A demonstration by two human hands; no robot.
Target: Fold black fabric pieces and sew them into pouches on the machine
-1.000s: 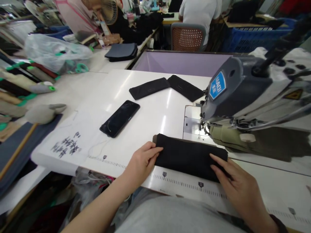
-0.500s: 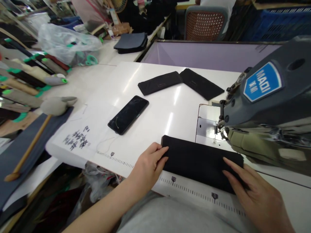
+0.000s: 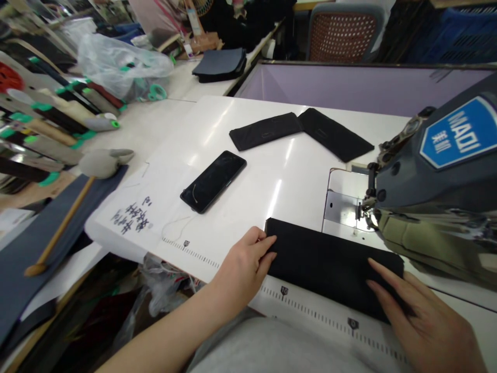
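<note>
A flat black fabric piece lies along the table's front edge, over part of the printed ruler. My left hand pinches its left end between thumb and fingers. At the right end, my right hand grips the fabric, thumb and index finger on top and the other fingers hidden. Just beyond the piece stands a sewing machine, its metal plate close to the fabric's far edge. Two more black pieces, one on the left and one on the right, touch farther back.
A black phone rests left of centre on the white table. Thread spools, a plastic bag and a wooden stick are on the left. Behind are a stack of dark pieces and a chair.
The whole view has shifted, so everything appears slightly farther right. Both hands keep the same hold on the black piece, which has not visibly moved on the table.
</note>
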